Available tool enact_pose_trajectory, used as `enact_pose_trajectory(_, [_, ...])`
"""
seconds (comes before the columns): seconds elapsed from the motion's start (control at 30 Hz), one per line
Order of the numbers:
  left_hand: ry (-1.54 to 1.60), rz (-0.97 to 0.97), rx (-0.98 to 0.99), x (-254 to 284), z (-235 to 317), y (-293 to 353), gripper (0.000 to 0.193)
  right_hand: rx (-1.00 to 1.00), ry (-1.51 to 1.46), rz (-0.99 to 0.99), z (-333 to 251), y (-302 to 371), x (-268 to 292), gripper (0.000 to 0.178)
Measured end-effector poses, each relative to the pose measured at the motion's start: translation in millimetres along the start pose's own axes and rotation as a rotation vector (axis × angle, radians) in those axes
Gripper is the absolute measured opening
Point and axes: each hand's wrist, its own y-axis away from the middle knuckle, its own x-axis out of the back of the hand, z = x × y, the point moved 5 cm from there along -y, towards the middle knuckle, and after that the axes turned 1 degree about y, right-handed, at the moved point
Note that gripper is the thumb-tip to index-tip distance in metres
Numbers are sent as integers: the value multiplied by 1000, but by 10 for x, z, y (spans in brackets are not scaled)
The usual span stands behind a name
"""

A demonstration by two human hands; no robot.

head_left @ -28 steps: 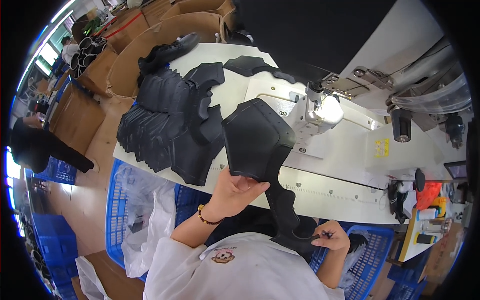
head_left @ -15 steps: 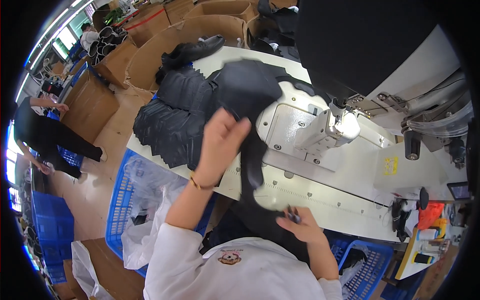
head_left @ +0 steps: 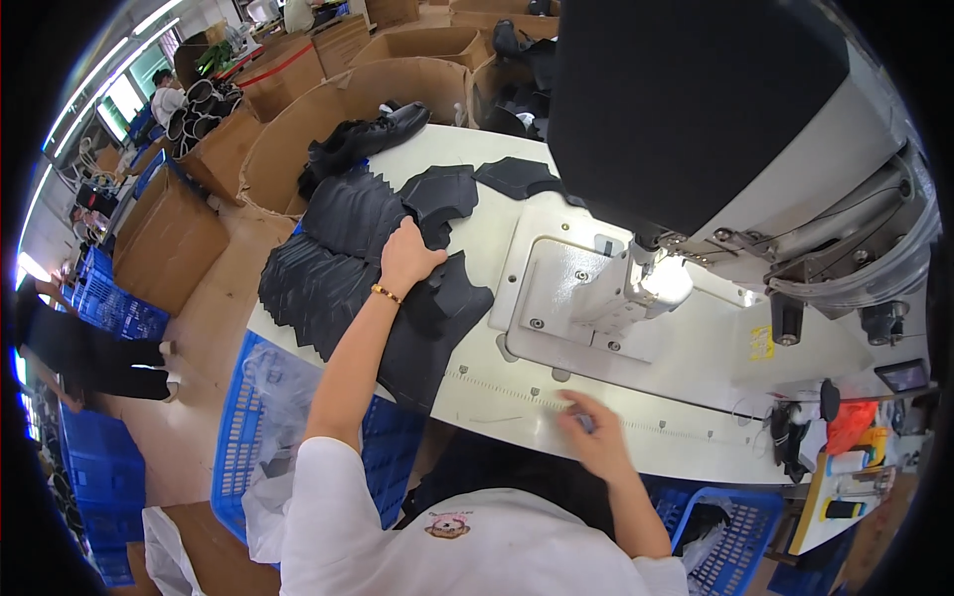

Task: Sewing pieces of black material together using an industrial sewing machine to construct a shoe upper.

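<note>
My left hand (head_left: 407, 258) reaches over the stacked black shoe-upper pieces (head_left: 343, 214) on the left of the white sewing table. Its fingers curl onto a black piece with the thumb to the right, though the fingertips are partly hidden. Under and below it lies a wide, curved black shoe-upper piece (head_left: 422, 343). My right hand (head_left: 601, 442) is above the table's front edge, slightly blurred, closed round a small metallic tool (head_left: 584, 422) whose kind is unclear. Right of the left hand stands the sewing machine's bed plate (head_left: 556, 288), with its lit needle area (head_left: 664, 281).
The dark machine head (head_left: 676, 109) overhangs the right side. Further black pieces (head_left: 517, 177) and a black shoe (head_left: 383, 129) lie at the back. Blue baskets (head_left: 231, 437) flank me below the table. Cardboard boxes (head_left: 343, 89) stand behind, and a person (head_left: 84, 338) is at far left.
The blurred black pieces in front of the machine have come down onto the table at left. My left hand has moved slightly left and down onto the stack; my right hand stays near the front edge.
</note>
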Motion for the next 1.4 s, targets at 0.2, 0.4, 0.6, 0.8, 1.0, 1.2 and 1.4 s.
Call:
enact_pose_trajectory(0.2, [1301, -577, 344, 64, 46, -177, 23, 1, 542, 719, 424, 334, 1349, 33])
enact_pose_trajectory(0.4, [1762, -429, -43, 983, 506, 219, 35, -23, 1148, 809, 668, 387, 1537, 41])
enact_pose_trajectory(0.6, [1980, -402, -244, 1517, 893, 1184, 49, -10, 1006, 844, 730, 431, 1605, 41])
enact_pose_trajectory(0.8, [1385, -367, -156, 1614, 865, 2065, 35, -119, 1053, 618, 802, 564, 1865, 33])
enact_pose_trajectory(1.0, [1056, -626, -347, 1398, 1077, 2886, 19, 277, 831, 537, 558, 886, 1630, 16])
enact_pose_trajectory(1.2, [995, -696, -450, 1233, 926, 3723, 15, 315, 137, 172, -185, 1345, 791, 19])
enact_pose_trajectory(1.4, [1015, -751, -424, 1248, 748, 4423, 13, 472, -117, -70, -1000, 1779, 178, 34])
